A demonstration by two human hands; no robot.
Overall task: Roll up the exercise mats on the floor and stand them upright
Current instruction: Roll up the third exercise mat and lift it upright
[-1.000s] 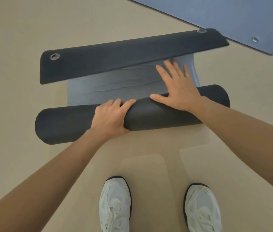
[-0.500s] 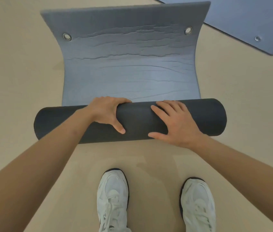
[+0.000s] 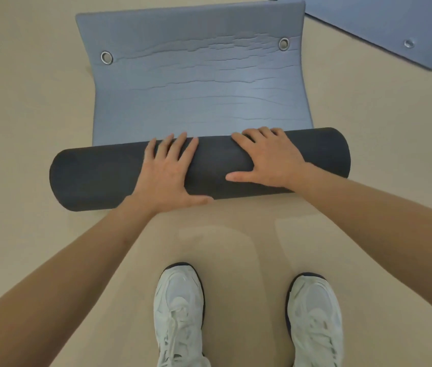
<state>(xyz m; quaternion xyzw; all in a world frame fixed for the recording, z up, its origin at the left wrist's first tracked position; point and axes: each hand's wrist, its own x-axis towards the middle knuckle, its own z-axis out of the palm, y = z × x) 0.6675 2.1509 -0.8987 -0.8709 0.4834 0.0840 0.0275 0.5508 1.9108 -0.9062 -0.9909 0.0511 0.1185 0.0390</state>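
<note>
Pressing left hand (image 3: pixel 168 172), right hand (image 3: pixel 271 157) — flat on half-rolled mat (image 3: pixel 98 178)

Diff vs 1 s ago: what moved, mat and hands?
The mat's far end, folded dark side up toward the roll a second ago, has flipped back, blue side up. The left hand released its grip and now presses flat on the roll; the right hand came back off the blue surface onto the roll. Unchanged: second mat, shoes.
</note>
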